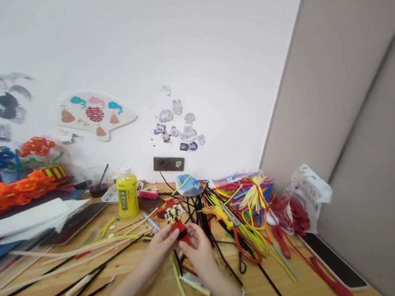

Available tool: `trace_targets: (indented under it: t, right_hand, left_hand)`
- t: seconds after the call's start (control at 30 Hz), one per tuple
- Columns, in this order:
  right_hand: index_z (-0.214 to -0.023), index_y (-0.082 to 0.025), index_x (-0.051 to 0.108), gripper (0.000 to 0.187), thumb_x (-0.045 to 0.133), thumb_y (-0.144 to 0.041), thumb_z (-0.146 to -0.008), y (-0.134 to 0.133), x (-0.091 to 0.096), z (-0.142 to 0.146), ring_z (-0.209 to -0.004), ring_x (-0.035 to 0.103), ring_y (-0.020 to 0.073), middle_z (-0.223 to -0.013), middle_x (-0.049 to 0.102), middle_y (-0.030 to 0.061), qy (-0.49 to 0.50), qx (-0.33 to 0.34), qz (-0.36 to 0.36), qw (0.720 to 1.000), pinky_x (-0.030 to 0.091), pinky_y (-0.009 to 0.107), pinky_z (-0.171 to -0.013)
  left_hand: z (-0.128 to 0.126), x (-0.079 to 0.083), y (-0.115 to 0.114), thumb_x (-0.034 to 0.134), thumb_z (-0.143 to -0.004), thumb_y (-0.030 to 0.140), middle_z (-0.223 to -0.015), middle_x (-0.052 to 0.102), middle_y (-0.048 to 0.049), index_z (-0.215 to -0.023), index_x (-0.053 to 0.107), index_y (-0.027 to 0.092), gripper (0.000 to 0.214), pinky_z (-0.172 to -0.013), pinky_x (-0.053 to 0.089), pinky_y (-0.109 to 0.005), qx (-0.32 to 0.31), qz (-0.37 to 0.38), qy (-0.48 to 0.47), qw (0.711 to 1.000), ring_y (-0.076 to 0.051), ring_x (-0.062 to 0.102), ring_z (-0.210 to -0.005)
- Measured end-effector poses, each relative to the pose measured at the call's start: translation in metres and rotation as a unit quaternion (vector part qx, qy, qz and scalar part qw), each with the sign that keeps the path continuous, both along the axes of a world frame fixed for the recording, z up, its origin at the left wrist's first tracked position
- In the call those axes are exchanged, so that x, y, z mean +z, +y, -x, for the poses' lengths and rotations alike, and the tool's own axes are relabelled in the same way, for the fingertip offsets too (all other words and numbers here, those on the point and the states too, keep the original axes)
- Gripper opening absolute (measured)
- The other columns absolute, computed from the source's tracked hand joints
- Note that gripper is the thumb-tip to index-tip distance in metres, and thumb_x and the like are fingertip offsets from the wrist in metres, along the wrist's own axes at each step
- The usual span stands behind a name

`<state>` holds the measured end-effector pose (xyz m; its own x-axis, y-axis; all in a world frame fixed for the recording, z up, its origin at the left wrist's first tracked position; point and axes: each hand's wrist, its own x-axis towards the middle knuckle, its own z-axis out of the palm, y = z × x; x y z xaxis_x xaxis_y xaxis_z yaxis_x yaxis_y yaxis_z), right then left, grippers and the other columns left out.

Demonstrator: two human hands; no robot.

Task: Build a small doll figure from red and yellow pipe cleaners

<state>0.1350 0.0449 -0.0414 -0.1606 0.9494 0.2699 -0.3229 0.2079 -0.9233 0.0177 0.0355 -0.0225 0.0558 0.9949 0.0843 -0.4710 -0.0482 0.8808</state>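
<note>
Between my two hands is a small red, black and cream figurine (176,215) that looks made of fuzzy pipe cleaners, held upright above the table. My left hand (165,240) grips its left side, thumb on the red lower part. The fingers of my right hand (198,246) close on the lower right of the same figurine. Just beyond it lie black pipe cleaners (213,240), a yellow glue gun (225,216) and scissors with orange handles (253,255). My fingers cover part of the figurine's base.
A yellow bottle (127,196) stands left of my hands. Cream and black stems (91,268) spread over the wooden table at the left. Bundled coloured pipe cleaners (254,195) lie at the back right, near a phone-like black slab (335,261). Orange fuzzy flowers (14,198) sit far left.
</note>
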Motion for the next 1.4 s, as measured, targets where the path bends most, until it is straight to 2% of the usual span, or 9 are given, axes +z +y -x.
trace_targets:
  t: [0.1, 0.23, 0.4, 0.6, 0.8, 0.9, 1.07, 1.2, 1.4]
  right_hand:
    - [-0.099, -0.020, 0.051, 0.045, 0.067, -0.018, -0.058, 0.000, 0.003, 0.000, -0.102, 0.056, 0.0228, -0.107, 0.060, 0.0092, 0.017, -0.001, 0.011, 1.000, 0.041, 0.040, -0.092]
    - [-0.103, -0.021, 0.048, 0.045, 0.066, -0.027, -0.062, 0.002, 0.001, -0.002, -0.099, 0.058, 0.0249, -0.106, 0.060, 0.0103, 0.012, 0.012, 0.012, 1.000, 0.048, 0.040, -0.080]
    - [-0.104, -0.020, 0.052, 0.029, 0.054, -0.029, -0.077, 0.001, 0.002, -0.010, -0.086, 0.059, 0.0202, -0.095, 0.061, 0.0079, -0.135, -0.084, -0.096, 0.983, 0.047, 0.034, -0.074]
    - [-0.070, -0.017, 0.054, 0.010, 0.054, -0.025, -0.076, 0.005, 0.012, -0.018, -0.064, 0.051, 0.0132, -0.072, 0.052, 0.0004, -0.223, -0.174, -0.184, 0.941, 0.040, 0.024, -0.057]
    - [-0.056, -0.018, 0.048, 0.025, 0.049, -0.023, -0.081, 0.008, 0.022, -0.027, -0.063, 0.046, 0.0124, -0.064, 0.046, -0.0013, -0.243, -0.147, -0.237, 0.929, 0.037, 0.023, -0.059]
    - [-0.059, -0.018, 0.047, 0.025, 0.044, -0.021, -0.084, 0.008, 0.025, -0.031, -0.065, 0.046, 0.0129, -0.066, 0.047, -0.0007, -0.267, -0.131, -0.272, 0.915, 0.036, 0.024, -0.060]
    - [-0.067, -0.019, 0.050, 0.023, 0.036, -0.020, -0.086, 0.013, 0.019, -0.031, -0.065, 0.046, 0.0143, -0.068, 0.047, 0.0001, -0.253, -0.192, -0.254, 0.913, 0.036, 0.025, -0.062]
    - [-0.076, -0.019, 0.054, 0.014, 0.042, -0.022, -0.084, 0.007, 0.014, -0.025, -0.068, 0.052, 0.0145, -0.072, 0.055, 0.0005, -0.272, -0.116, -0.217, 0.930, 0.038, 0.024, -0.062]
    - [-0.064, -0.019, 0.057, 0.015, 0.051, -0.020, -0.078, -0.007, 0.018, -0.020, -0.059, 0.052, 0.0140, -0.064, 0.059, -0.0001, -0.417, -0.106, -0.248, 0.868, 0.032, 0.023, -0.054]
  left_hand:
    - [0.001, 0.000, 0.001, 0.065, -0.069, 0.040, -0.090, 0.070, -0.0084, -0.088, 0.068, 0.016, 0.031, -0.079, 0.047, -0.032, -0.003, -0.013, -0.013, 1.000, -0.023, 0.061, -0.089]
    - [0.003, -0.001, 0.004, 0.071, -0.063, 0.035, -0.101, 0.068, -0.0104, -0.098, 0.065, 0.017, 0.040, -0.083, 0.045, -0.037, 0.004, -0.044, 0.041, 0.998, -0.028, 0.059, -0.097]
    - [0.004, -0.007, 0.008, 0.075, -0.055, 0.037, -0.104, 0.067, -0.0116, -0.097, 0.066, 0.016, 0.048, -0.090, 0.041, -0.041, 0.055, -0.050, 0.119, 0.990, -0.031, 0.055, -0.104]
    - [-0.004, -0.017, 0.003, 0.077, -0.052, 0.039, -0.109, 0.065, -0.0097, -0.096, 0.067, 0.017, 0.050, -0.094, 0.038, -0.039, 0.078, -0.032, 0.135, 0.987, -0.029, 0.053, -0.107]
    - [-0.008, -0.006, -0.010, 0.065, -0.072, 0.029, -0.110, 0.064, -0.0089, -0.108, 0.061, 0.020, 0.038, -0.078, 0.045, -0.030, -0.105, -0.007, 0.019, 0.994, -0.023, 0.058, -0.097]
    - [-0.006, -0.002, -0.012, 0.061, -0.076, 0.023, -0.103, 0.065, -0.0097, -0.107, 0.061, 0.018, 0.032, -0.077, 0.044, -0.027, -0.140, -0.006, -0.032, 0.990, -0.019, 0.060, -0.088]
    - [-0.002, -0.002, -0.005, 0.063, -0.072, 0.018, -0.093, 0.068, -0.0092, -0.097, 0.065, 0.015, 0.025, -0.076, 0.045, -0.029, -0.121, 0.006, -0.082, 0.989, -0.019, 0.062, -0.080]
    - [0.002, -0.001, 0.001, 0.059, -0.070, 0.018, -0.089, 0.068, -0.0104, -0.089, 0.066, 0.012, 0.021, -0.067, 0.046, -0.030, -0.085, 0.001, -0.091, 0.992, -0.019, 0.062, -0.073]
    - [0.004, 0.000, -0.001, 0.052, -0.051, 0.000, -0.097, 0.067, -0.0050, -0.092, 0.063, 0.017, 0.045, -0.065, 0.045, -0.025, -0.037, 0.001, -0.080, 0.996, -0.016, 0.061, -0.077]
